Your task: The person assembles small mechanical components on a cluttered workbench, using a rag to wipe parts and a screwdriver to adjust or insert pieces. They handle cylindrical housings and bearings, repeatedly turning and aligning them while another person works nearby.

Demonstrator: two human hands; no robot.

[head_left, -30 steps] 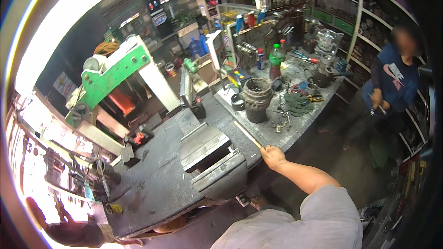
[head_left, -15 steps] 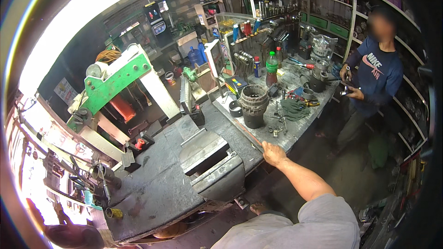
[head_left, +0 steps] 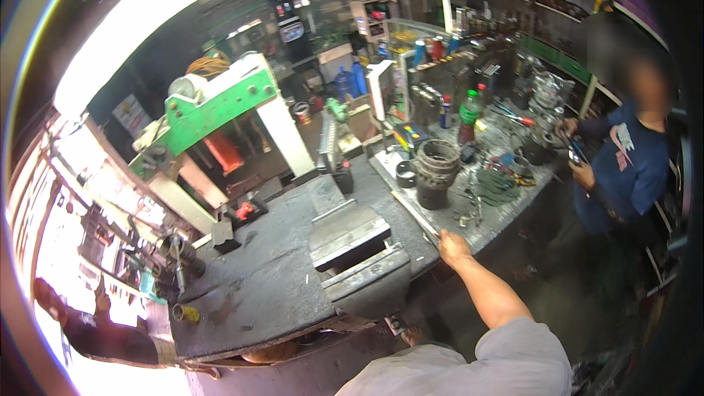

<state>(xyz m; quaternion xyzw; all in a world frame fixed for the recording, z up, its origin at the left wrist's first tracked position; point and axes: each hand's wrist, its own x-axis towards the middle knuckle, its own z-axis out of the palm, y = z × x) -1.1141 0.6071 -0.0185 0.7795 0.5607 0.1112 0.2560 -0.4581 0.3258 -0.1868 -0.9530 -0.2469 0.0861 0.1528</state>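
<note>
My right hand is closed round the near end of a long thin bar, pale on its upper face. The bar slants along the front edge of the workbench top, away from me to the left. Beyond it stands a ribbed, cylindrical metal housing, open at the top, with a short dark ring on its left. A wide-jawed bench vise sits left of my right forearm, its jaws apart with nothing visible between them. My left hand is out of view.
A co-worker stands at the right bench end, hands near metal parts. A green bottle, dark gloves or rags and several tools lie on the bench. A green-and-white press frame rises at left. A dark arm-like shape shows lower left; I cannot tell what it is.
The view has turned left, so the scene sits farther right. My right hand keeps its grip on the bar, whose visible face looks paler than the reddish-brown before.
</note>
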